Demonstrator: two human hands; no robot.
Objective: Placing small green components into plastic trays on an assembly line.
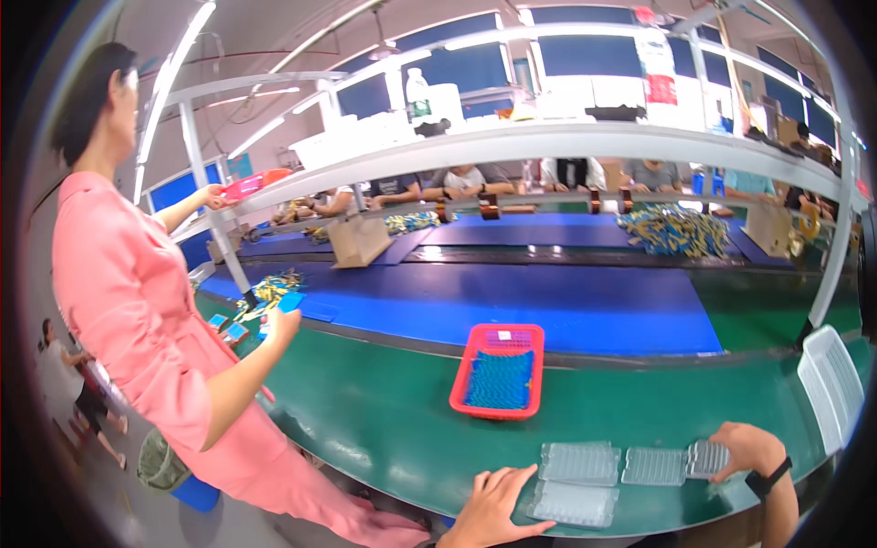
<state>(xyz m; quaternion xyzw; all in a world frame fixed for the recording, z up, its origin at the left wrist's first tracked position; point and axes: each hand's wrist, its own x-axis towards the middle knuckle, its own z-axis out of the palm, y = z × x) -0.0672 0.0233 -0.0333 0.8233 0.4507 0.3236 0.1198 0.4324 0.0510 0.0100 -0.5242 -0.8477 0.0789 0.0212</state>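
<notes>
Clear ribbed plastic trays lie on the green table at the lower right: a far-left tray [579, 463], a near-left tray [573, 504], a middle tray [654, 466] and a right-hand tray [703, 459]. My right hand [754, 452], with a dark band on the wrist, has its thumb and fingers closed around the outer end of the right-hand tray. My left hand [498, 507] is spread beside the left edges of the two left trays, thumb and fingers apart, with nothing in it.
A red basket [459, 391] holding blue pieces stands beyond the trays. A white plastic basket [831, 388] leans at the right edge. A co-worker in pink [137, 301] stands at left, holding a blue piece [290, 301]. Overhead runs a shelf [548, 137]; a pile of yellow-blue pieces [676, 228] lies farther off.
</notes>
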